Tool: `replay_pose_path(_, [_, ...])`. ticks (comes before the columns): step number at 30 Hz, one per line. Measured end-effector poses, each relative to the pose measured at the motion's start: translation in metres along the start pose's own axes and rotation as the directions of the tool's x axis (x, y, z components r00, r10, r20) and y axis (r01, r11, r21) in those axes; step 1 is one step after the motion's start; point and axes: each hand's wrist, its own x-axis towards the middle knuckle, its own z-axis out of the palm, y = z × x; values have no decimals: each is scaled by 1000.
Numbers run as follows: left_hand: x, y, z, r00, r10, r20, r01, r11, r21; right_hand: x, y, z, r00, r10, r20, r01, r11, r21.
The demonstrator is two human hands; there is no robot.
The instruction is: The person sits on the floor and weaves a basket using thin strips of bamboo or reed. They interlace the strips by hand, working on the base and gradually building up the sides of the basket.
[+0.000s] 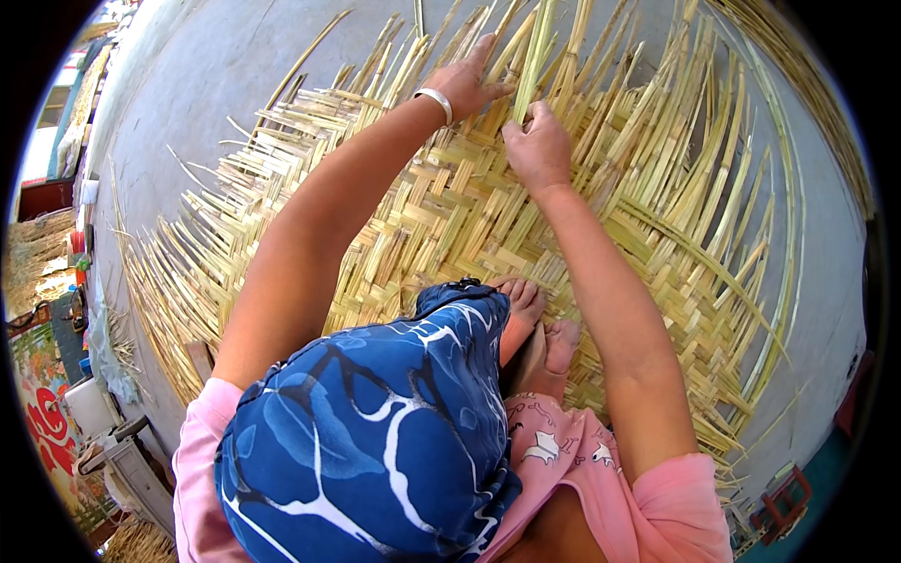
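Observation:
A large mat (450, 220) of flat yellow-green reed strips lies on the floor, woven in a zigzag pattern, with loose strip ends fanning out along its edges. At its far edge my right hand (540, 150) is closed, pinching the near end of a pale green strip (537, 56) between thumb and fingers. Just left of it, my left hand (463, 86), with a silver bracelet (435, 101) at the wrist, rests over the loose strips. Its index finger is stretched and its thumb spread; the other fingers are partly hidden.
My bare feet (526, 305) are on the mat. Blue cloth with white lines (375, 422) covers the lower middle. Long stalks (817, 89) lie at the far right, and a reddish stool (782, 507) stands near right. Straw bundles (38, 253) and a grey cabinet (141, 474) are at left.

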Motion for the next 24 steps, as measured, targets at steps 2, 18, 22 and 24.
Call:
replay_pose_path(2, [7,-4,6,998,-58,-15,57,997,-46,-3,0,1,1000,-8,4,8,1000,24])
replay_pose_path(18, [5,-14,-24,928,61,369,341,264,-902,-1,4,8,996,-45,76,47,998,-34])
replay_pose_path(22, [9,-18,-54,948,184,259,222,200,-954,0,7,5,974,-127,188,146,985,-88])
replay_pose_path(24, [14,-21,-70,985,124,122,110,103,-989,3,11,5,970,-105,221,125,989,-82])
